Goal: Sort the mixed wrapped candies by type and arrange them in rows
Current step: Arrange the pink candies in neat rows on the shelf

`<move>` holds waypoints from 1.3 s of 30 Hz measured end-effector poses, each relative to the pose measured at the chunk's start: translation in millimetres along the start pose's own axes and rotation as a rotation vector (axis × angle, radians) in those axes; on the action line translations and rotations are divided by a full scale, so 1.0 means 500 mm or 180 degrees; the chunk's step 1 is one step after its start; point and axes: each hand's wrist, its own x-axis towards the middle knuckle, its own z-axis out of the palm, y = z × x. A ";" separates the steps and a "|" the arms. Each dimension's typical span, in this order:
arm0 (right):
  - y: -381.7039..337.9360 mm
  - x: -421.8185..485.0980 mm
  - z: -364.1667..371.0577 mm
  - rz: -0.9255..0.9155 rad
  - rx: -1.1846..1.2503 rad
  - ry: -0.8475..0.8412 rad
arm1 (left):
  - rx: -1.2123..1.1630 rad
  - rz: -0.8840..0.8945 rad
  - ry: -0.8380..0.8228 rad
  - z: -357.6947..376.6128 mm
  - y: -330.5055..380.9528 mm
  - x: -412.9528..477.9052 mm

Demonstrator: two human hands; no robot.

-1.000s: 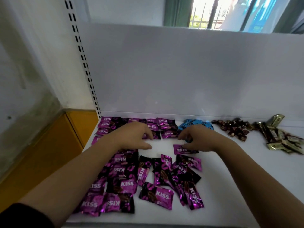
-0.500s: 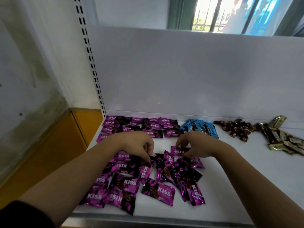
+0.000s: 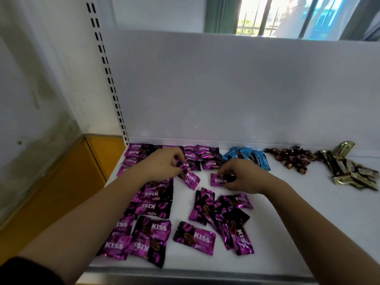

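Near pile: loose purple candies (image 3: 195, 237) lie jumbled on the white shelf (image 3: 287, 223), unsorted.
Left hand: your left hand (image 3: 162, 165) pinches a tilted candy (image 3: 190, 178), probably headed for a row.
Right hand: your right hand (image 3: 240, 175) pinches a second candy (image 3: 219, 179), low over the shelf.
Back edge: purple rows (image 3: 197, 153); then blue candies (image 3: 246, 156), brown candies (image 3: 290, 159) and gold candies (image 3: 349, 169), grouped by type.
Room: back panel (image 3: 246, 89), slotted upright (image 3: 107, 68), window (image 3: 287, 15).

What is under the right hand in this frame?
A purple candy, pinched at its dark end by the right hand. The hand covers that end; whether anything else lies beneath the palm cannot be seen.
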 end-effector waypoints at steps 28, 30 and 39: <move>-0.048 -0.007 0.015 -0.0423 0.0382 0.0404 | 0.0491 0.0750 -0.0683 -0.006 0.041 -0.049; -0.074 -0.024 0.006 -0.0292 0.0320 -0.0160 | 0.0525 0.0744 -0.0917 -0.010 0.052 -0.065; -0.097 -0.037 0.026 0.0130 0.0195 -0.0607 | 0.0678 0.0603 -0.0721 0.068 0.084 -0.058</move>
